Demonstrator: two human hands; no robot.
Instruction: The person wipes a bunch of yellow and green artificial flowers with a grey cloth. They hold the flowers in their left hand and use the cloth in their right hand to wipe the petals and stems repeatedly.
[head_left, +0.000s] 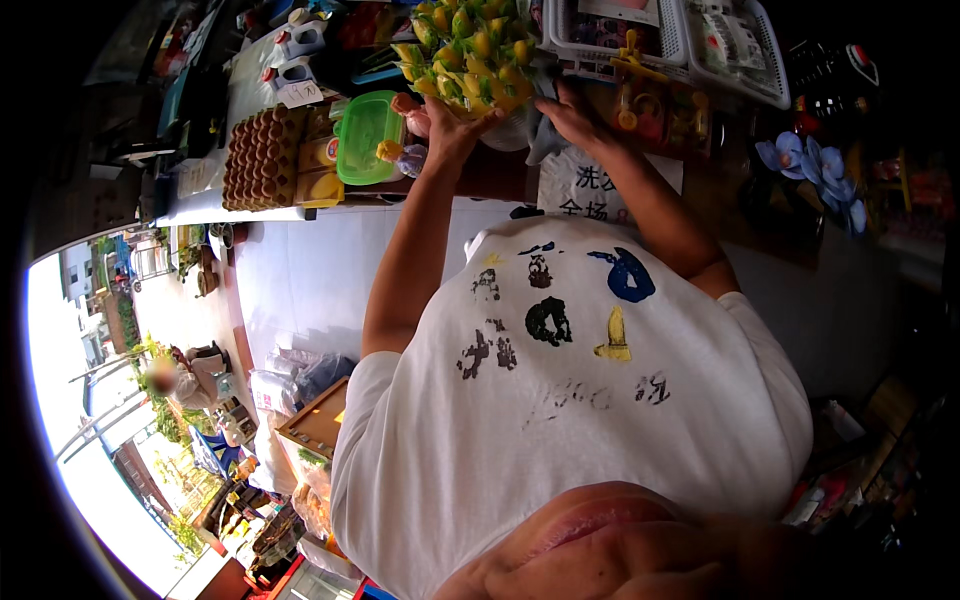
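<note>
A bunch of yellow artificial tulips (469, 60) with green leaves stands at the top middle, before me. My left hand (457, 131) is at the near left side of the bunch, its thumb and fingers spread against the lowest flowers. My right hand (574, 116) is at the right of the bunch, beside a grey cloth (546, 141); its fingertips are partly hidden in shade. Below the flowers, between the hands, a pale rounded vessel (510, 135) shows in part. Two small doll figures, one pink (412, 116) and one with yellow hair (401, 156), stand left of my left wrist.
A green-lidded plastic box (367, 139), a tray of brown eggs (262, 161) and jugs (292, 73) are at the left. White plastic baskets (784, 90) and blue artificial orchids (817, 169) are at the right. A paper sign (551, 184) hangs at the counter's edge. A person (195, 379) sits outside.
</note>
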